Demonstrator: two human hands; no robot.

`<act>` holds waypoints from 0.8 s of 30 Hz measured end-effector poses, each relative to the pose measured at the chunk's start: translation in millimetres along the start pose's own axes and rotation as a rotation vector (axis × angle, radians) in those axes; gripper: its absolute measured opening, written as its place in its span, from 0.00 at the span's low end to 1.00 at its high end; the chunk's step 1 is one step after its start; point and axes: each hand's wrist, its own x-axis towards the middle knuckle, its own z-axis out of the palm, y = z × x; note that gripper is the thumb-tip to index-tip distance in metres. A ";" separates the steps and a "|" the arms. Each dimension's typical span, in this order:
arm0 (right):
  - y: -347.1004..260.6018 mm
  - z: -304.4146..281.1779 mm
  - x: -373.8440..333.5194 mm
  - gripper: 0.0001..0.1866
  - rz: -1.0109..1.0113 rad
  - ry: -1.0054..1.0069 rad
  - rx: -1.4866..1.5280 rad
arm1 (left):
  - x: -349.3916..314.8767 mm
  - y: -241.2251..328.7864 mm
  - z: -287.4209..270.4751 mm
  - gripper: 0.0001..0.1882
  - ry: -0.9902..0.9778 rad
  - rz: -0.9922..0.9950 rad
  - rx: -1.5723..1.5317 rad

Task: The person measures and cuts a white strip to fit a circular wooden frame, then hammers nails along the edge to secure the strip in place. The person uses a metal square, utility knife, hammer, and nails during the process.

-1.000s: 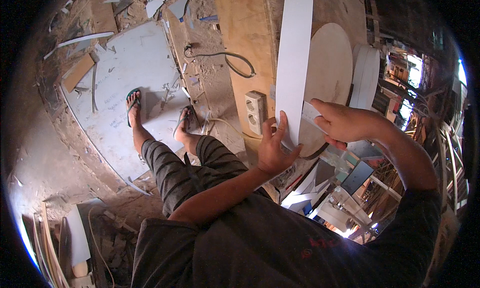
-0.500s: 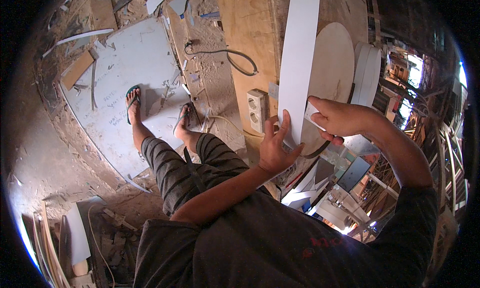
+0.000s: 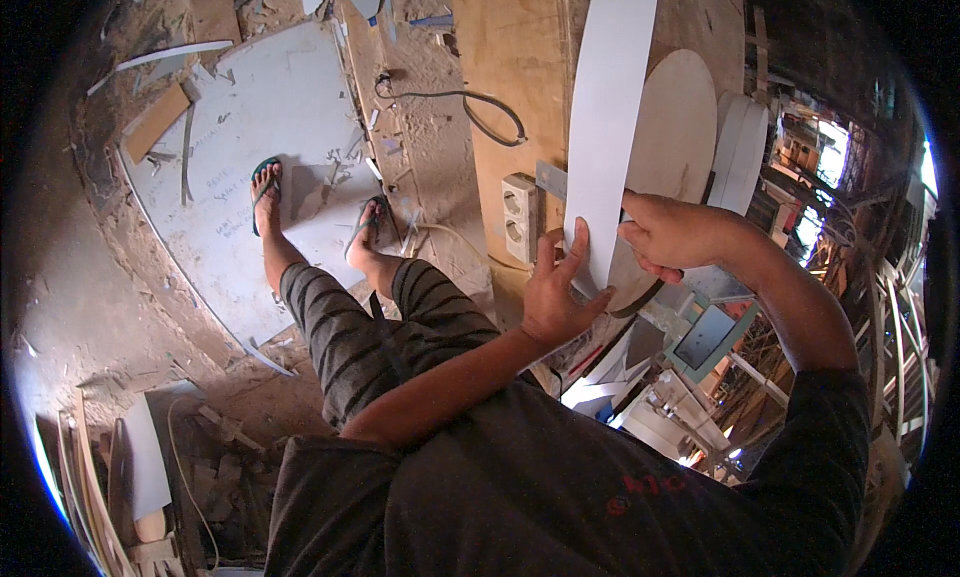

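Observation:
A long white strip [image 3: 612,107] runs from the top of the view down to my hands, its face toward me. My left hand [image 3: 562,295] grips its near end, index finger along the left edge and thumb across the bottom. On the strip's right side, my right hand [image 3: 665,235] is closed, its fingertips partly hidden at the strip's edge. From behind the strip's left edge a flat grey metal plate [image 3: 551,180] sticks out. It seems to be what my right hand holds, though its middle is hidden. Behind the strip stands a pale round-ended board [image 3: 680,127].
A double power socket [image 3: 519,219] is fixed to the wooden bench side [image 3: 510,47], with a black cable [image 3: 497,107] above. Offcuts and dust cover the floor around a large pale sheet [image 3: 215,232] under my feet. A phone [image 3: 705,337] lies at the right.
My right hand has moved a little leftward, close against the strip. More of the metal plate shows past the strip's left edge. My left hand keeps its hold.

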 end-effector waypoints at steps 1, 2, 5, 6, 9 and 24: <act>-3.7 -1.3 -1.8 0.23 0.002 0.005 -0.046 | 0.8 -0.4 0.3 0.58 0.012 0.011 0.003; -8.9 -3.3 -3.1 0.23 0.001 0.008 -0.093 | 1.1 -1.1 -0.3 0.58 0.026 0.021 0.008; -10.1 -2.8 -1.8 0.25 0.009 0.018 -0.157 | 1.1 -3.2 -1.7 0.58 0.019 0.058 0.012; -9.5 -2.4 -1.2 0.25 0.013 0.023 -0.166 | 0.6 -4.0 -1.0 0.58 0.019 0.053 0.009; -6.2 -0.4 1.7 0.26 0.002 0.061 -0.231 | 0.9 -1.8 -0.4 0.58 0.022 0.036 0.007; 5.7 -7.9 10.0 0.14 0.060 -0.040 -0.064 | 0.9 0.9 -2.7 0.57 0.012 0.022 0.032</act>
